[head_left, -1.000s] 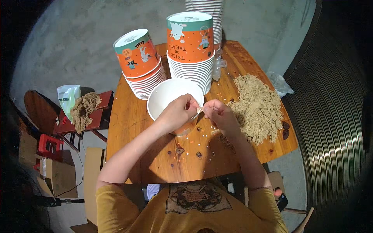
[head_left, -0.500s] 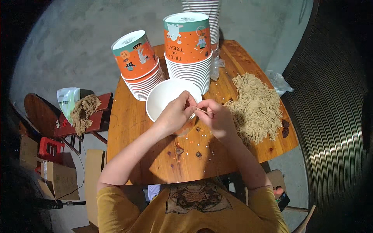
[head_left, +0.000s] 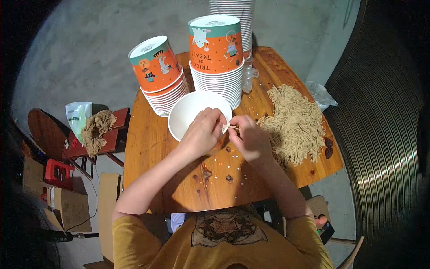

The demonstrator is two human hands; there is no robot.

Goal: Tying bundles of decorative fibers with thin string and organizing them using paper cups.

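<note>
In front of me a white paper bucket (head_left: pixel 182 115) sits with its opening tilted up toward me. My left hand (head_left: pixel 198 136) is closed at its near right rim, the fingertips partly hidden inside the opening. Just outside that rim, my right hand (head_left: pixel 251 138) pinches a thin beige cord (head_left: pixel 234 127) between thumb and fingers. The two hands are close together, with the cord running between them at the rim. To the right lies a big heap of beige cords (head_left: pixel 296 125).
Behind stand upside-down stacks of orange printed buckets, a shorter left stack (head_left: pixel 154 71) and a taller right stack (head_left: pixel 216 49). Tiny coloured dots and dark knots mark the wooden table (head_left: pixel 188 197). Two dark red objects (head_left: pixel 328 150) lie at its right edge. A red stool (head_left: pixel 59 174) is left.
My left hand has shifted slightly, its fingers reaching further over the bucket's rim. The right hand has moved a little to the right with the cord, and the fingertips are further apart.
</note>
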